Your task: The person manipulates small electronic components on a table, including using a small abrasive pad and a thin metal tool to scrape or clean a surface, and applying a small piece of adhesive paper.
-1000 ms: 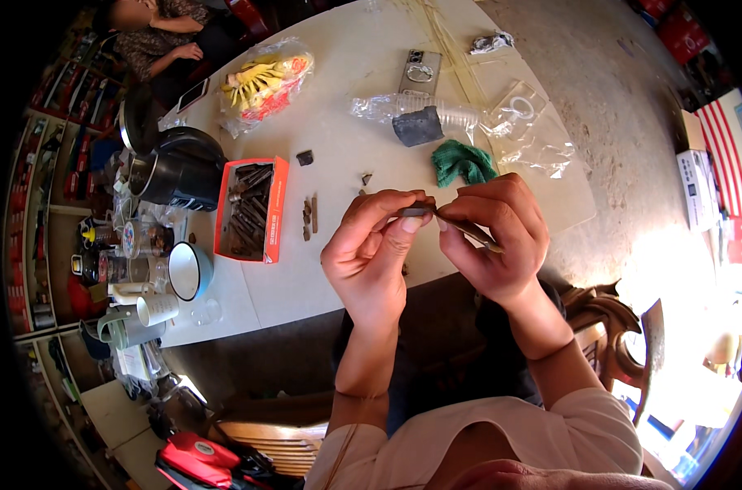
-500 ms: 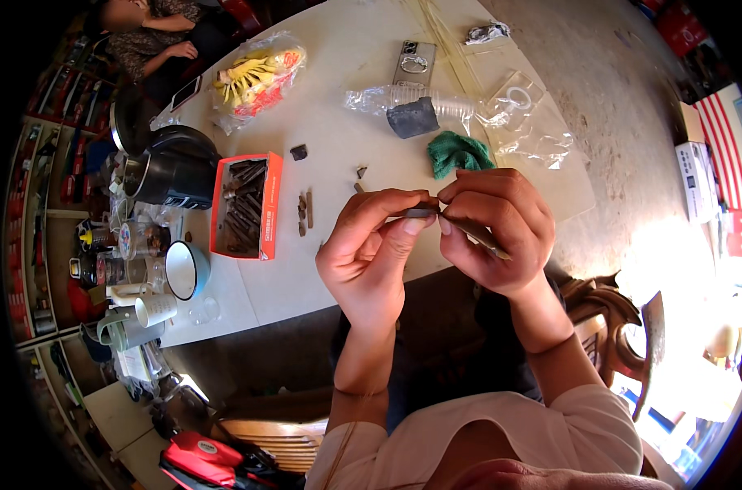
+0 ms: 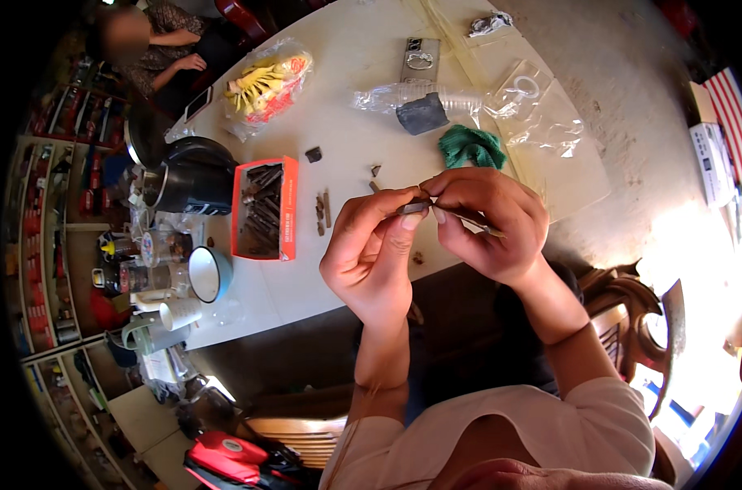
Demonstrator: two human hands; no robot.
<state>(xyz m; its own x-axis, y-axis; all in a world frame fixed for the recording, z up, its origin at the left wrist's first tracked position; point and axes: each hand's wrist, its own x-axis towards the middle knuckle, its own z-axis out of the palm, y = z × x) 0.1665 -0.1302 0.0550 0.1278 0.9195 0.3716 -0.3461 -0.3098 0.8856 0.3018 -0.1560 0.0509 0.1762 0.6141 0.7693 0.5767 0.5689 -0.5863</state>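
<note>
Above the table's near edge, both my hands are raised with their fingertips almost meeting. My left hand [image 3: 369, 255] is closed, pinching a small dark brown piece [image 3: 413, 207] between thumb and forefinger. My right hand [image 3: 499, 227] is closed on a thin dark strip [image 3: 475, 219], whose near end meets the brown piece; the fingers cover much of it, and its material is unclear. Several short brown sticks [image 3: 327, 209] lie on the table left of my hands. Further left, an open orange box [image 3: 289, 208] contains many dark brown sticks [image 3: 261, 214].
Beyond my hands lie a green cloth [image 3: 471, 147], a dark grey sheet [image 3: 421, 114], a clear plastic bottle [image 3: 379, 97] and a phone [image 3: 421, 59]. Bagged bananas [image 3: 260, 86], a black kettle [image 3: 193, 180] and a bowl [image 3: 211, 274] stand left. A seated person [image 3: 171, 49] is at far left.
The view has shifted, so the table and its things sit slightly further right in the picture. Both hands keep their grips, and the dark strip shows slightly less beneath the right fingers.
</note>
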